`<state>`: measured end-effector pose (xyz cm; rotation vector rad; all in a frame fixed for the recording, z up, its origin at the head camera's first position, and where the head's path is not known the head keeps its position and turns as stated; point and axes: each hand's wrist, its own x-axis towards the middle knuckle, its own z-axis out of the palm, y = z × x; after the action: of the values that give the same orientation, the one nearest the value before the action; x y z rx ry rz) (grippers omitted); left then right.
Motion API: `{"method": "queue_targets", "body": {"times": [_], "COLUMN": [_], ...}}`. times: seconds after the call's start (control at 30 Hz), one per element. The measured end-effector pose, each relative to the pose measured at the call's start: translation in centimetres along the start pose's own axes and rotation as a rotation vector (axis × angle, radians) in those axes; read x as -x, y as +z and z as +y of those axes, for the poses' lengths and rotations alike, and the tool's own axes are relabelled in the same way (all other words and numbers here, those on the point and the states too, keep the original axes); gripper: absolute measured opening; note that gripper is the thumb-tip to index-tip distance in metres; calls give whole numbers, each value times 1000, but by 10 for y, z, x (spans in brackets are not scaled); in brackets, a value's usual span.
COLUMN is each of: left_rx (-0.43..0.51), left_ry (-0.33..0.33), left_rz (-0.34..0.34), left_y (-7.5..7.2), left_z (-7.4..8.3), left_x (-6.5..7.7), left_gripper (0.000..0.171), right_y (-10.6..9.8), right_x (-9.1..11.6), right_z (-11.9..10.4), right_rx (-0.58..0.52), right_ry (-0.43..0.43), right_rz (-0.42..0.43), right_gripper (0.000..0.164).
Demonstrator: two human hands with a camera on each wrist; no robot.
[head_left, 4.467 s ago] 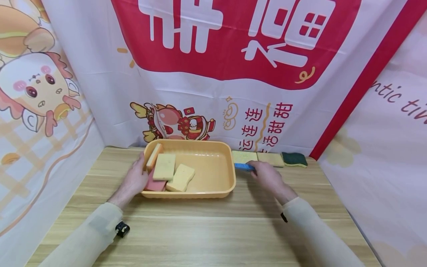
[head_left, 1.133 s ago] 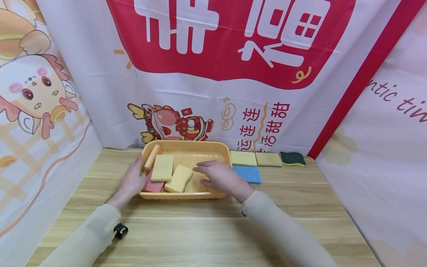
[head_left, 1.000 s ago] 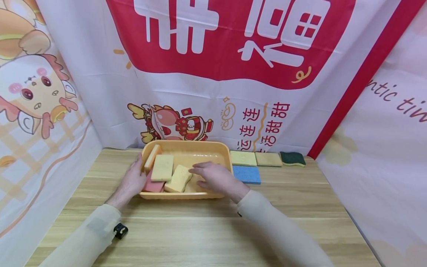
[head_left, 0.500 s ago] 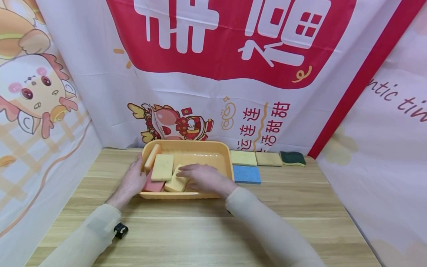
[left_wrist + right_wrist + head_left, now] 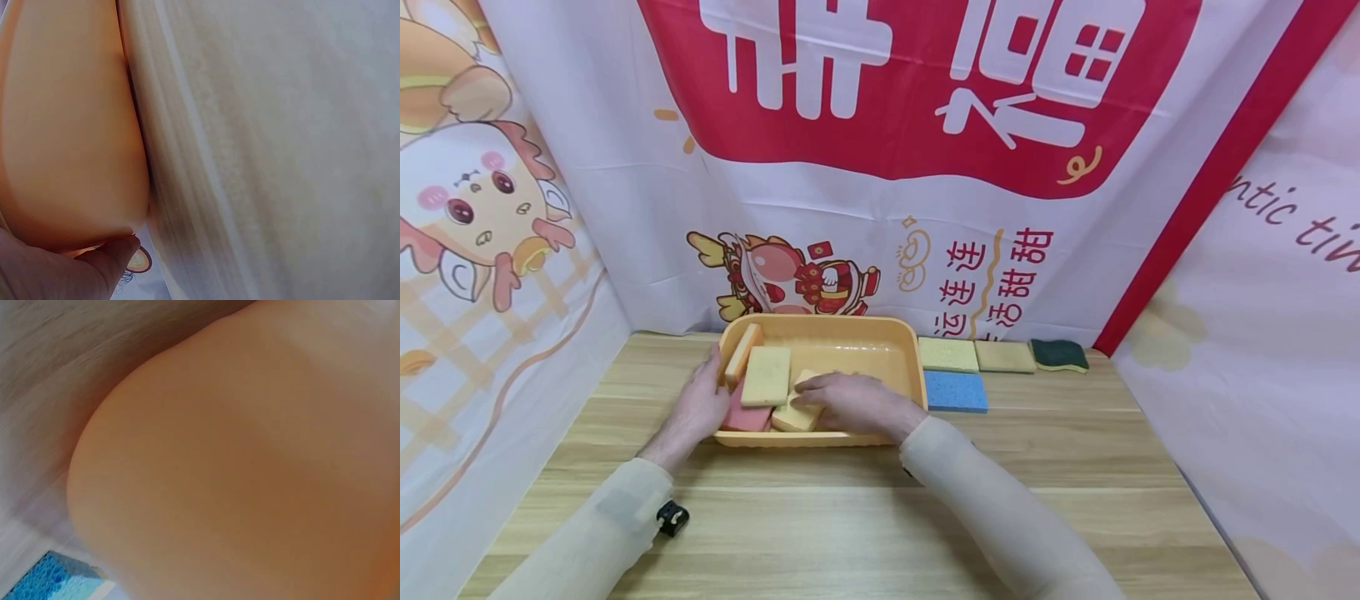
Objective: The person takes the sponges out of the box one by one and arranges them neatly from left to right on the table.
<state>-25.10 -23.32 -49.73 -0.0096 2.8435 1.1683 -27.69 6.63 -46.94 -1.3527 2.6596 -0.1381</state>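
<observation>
Lower cream sponge (image 5: 790, 418) lies under my right hand (image 5: 848, 400) — the nearer one — long axis slanting away rightward, fingers slightly parted, can't tell if pinching.

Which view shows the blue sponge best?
The head view: the blue sponge lies flat on the table, right of the tray, its top clear. The right wrist view catches only part, cut off by the frame's lower-left corner; the left wrist view shows none.

The tray (image 5: 880, 358) looks like smooth plastic, with a shine across its floor. The blue sponge (image 5: 956, 392) is matt and pitted; the table (image 5: 790, 517), to my eye, grained wood; the backdrop (image 5: 625, 167), creased cloth.
</observation>
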Motion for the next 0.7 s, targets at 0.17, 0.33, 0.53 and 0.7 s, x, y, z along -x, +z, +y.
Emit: {"method": "queue_targets", "body": {"times": [0.17,0.33,0.53,0.7], "left_rx": [17,23,20,31], "left_ry": [19,28,31,22], "left_rz": [3,2,3,-3], "left_y": [0,-1,-1,-1], "left_z": [0,0,-1,-1], "left_x": [1,2,2,2], "left_gripper": [92,92,92,92], "right_y": [-3,-5,-6,-6], "right_x": [7,16,28,37], "right_z": [3,7,14,20], "right_rx": [39,51,69,110], "right_ry": [27,51,73,86], "right_rz": [19,34,54,71], "right_gripper": [52,50,51,51]}}
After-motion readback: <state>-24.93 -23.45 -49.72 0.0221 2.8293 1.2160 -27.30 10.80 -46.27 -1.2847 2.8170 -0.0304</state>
